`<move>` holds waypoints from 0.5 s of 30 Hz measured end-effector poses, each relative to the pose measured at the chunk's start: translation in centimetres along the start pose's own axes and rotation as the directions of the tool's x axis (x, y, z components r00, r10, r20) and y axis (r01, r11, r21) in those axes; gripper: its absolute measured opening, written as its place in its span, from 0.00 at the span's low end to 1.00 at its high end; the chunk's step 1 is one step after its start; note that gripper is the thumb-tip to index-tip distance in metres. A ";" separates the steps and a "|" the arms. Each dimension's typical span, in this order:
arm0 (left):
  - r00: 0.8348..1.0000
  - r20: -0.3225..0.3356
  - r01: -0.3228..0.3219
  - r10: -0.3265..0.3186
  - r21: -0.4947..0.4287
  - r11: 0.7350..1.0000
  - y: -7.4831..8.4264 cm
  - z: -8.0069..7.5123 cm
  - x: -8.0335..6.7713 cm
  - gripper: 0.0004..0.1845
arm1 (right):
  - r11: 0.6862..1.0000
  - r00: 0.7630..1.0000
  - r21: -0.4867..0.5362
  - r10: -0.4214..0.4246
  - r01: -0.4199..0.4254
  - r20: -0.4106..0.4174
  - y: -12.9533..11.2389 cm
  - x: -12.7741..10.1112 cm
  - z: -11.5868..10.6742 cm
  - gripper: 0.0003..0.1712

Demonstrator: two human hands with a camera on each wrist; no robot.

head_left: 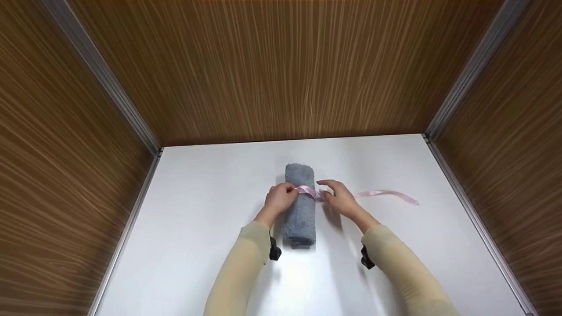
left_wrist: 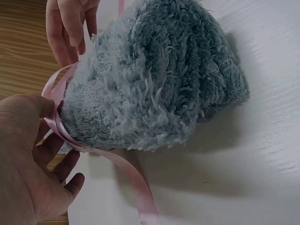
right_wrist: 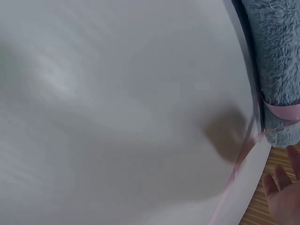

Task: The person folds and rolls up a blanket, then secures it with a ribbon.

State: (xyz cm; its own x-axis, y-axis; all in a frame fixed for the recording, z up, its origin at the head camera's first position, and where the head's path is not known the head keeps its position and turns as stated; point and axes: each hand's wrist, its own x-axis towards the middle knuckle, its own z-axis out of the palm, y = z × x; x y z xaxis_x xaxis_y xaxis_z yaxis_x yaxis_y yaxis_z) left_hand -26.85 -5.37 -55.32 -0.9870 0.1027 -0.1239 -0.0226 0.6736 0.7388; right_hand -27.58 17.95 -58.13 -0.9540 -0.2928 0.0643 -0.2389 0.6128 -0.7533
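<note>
A rolled grey-blue towel point(head_left: 300, 219) lies lengthwise on the white table, fluffy in the left wrist view. Around its middle passes a pink ribbon point(head_left: 307, 190), one tail of which trails over the table to the right. At the towel's left side my left hand point(head_left: 280, 198) pinches the ribbon between thumb and fingers; another length of ribbon point(left_wrist: 133, 176) hangs below that hand in the left wrist view. My right hand point(head_left: 341, 199) is just right of the towel, fingers spread and slightly bent beside the ribbon, with nothing visibly gripped. In the right wrist view its fingers point(right_wrist: 282, 177) are partly cut off.
The white table point(head_left: 197, 210) has wood-grain panels point(head_left: 290, 70) at its back and both sides, joined by grey metal strips point(head_left: 105, 79). Small black devices point(head_left: 275, 250) sit at both sleeve cuffs.
</note>
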 end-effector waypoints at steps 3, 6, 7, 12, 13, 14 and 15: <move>1.000 0.006 -0.007 0.007 -0.016 1.000 0.0 0.1 0.0 0.12 | 0.999 1.000 0.025 0.023 -0.023 0.010 -0.3 0.1 0.5 0.23; 1.000 0.010 -0.013 0.013 -0.026 1.000 -0.1 0.1 0.1 0.12 | 0.999 0.999 0.043 0.025 -0.026 0.031 -0.7 0.4 1.1 0.23; 1.000 0.012 -0.015 0.015 -0.031 0.999 -0.1 0.0 0.2 0.12 | 0.999 0.999 0.047 0.024 -0.026 0.033 -0.8 0.5 1.3 0.23; 0.999 0.026 -0.038 0.040 -0.075 0.996 -0.5 0.1 0.3 0.12 | 0.998 0.999 0.035 0.052 -0.052 -0.001 -1.0 0.8 2.1 0.16; 0.999 0.030 -0.040 0.042 -0.092 0.995 -0.7 0.1 0.3 0.12 | 0.997 0.998 0.038 0.068 -0.067 -0.011 -1.0 0.8 2.2 0.14; 0.999 0.037 -0.035 0.040 -0.106 0.994 -0.9 0.1 0.2 0.14 | 0.996 0.996 0.040 0.082 -0.081 -0.019 -0.9 0.7 2.3 0.12; 0.998 0.044 -0.028 0.034 -0.123 0.992 -1.2 0.0 0.2 0.16 | 0.995 0.995 0.042 0.092 -0.091 -0.024 -0.9 0.6 2.3 0.10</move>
State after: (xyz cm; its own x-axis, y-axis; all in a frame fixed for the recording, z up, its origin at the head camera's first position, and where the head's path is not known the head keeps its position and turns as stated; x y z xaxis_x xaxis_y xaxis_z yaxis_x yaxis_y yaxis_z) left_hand -27.02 -6.16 -56.21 -0.9791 0.1576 -0.1283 -0.0145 0.5754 0.8177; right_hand -27.56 15.50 -58.93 -0.9760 -0.2173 0.0106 -0.1433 0.6054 -0.7829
